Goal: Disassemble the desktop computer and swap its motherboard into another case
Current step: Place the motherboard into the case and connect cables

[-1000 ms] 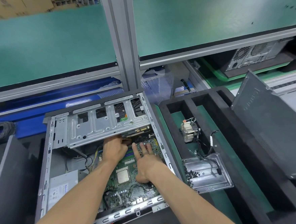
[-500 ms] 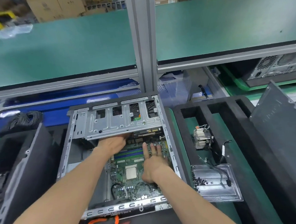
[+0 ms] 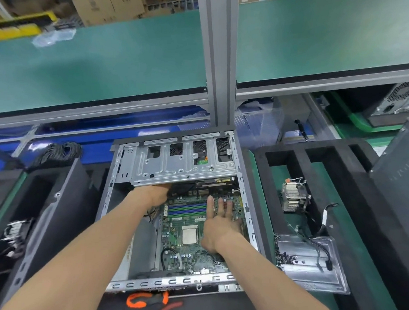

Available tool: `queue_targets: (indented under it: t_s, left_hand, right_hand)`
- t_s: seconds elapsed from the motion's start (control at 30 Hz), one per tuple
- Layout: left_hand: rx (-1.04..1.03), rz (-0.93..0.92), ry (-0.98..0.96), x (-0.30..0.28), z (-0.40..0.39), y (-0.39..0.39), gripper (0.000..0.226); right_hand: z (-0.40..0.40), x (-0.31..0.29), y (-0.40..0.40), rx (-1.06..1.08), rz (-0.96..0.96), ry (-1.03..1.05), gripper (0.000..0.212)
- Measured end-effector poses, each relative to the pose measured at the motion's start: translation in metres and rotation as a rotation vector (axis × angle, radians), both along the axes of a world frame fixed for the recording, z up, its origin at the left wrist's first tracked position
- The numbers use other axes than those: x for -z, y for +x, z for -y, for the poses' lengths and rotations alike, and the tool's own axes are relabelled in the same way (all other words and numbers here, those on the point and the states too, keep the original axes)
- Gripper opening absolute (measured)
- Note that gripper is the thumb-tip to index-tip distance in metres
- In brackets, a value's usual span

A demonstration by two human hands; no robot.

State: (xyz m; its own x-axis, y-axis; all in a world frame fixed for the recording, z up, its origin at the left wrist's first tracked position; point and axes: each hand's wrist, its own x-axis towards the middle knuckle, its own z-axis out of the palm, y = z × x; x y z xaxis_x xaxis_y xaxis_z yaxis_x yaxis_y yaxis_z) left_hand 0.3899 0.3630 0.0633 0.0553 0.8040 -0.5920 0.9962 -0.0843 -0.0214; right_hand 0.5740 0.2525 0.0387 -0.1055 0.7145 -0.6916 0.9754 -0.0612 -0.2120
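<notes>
Two hands: right hand (image 3: 219, 224) flat, fingers straight, on motherboard (image 3: 191, 218); left hand (image 3: 154, 194) grip hidden under drive cage (image 3: 182, 166).
Risk: board flexing; snagged cables.

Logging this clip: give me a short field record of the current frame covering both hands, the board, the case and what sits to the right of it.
left hand: reaches under the drive cage; fingers hidden, grip cannot be told
right hand: flat on the motherboard, fingers straight
motherboard: inside the open case, CPU bare, no cooler on it
heatsink: out of the case, lying in the foam tray to the right
metal panel: in same tray, small screws and a cable on it
tools: orange-handled pliers in front of case
</notes>
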Motion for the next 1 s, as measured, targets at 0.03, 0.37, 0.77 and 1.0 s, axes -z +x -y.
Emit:
queue_targets:
  t_s: [0.03,0.37,0.77,1.0]
  left_hand:
    - [0.049,-0.023,0.004,-0.003,0.005,-0.001,0.055]
    - [0.236,0.061,-0.034,0.005,-0.005,-0.007,0.012]
    - [0.714,-0.219,0.200,0.005,-0.003,-0.018,0.007]
    - [1.050,-0.363,0.243,-0.005,-0.002,-0.013,0.016]
  right_hand:
    - [0.000,0.000,0.000,-0.003,0.005,0.000,0.109]
    - [-0.001,-0.016,-0.003,-0.054,0.058,0.236,0.098]
    - [-0.030,-0.031,-0.028,-0.304,-0.027,0.595,0.040]
    - [-0.028,-0.017,-0.016,-0.265,-0.054,0.473,0.058]
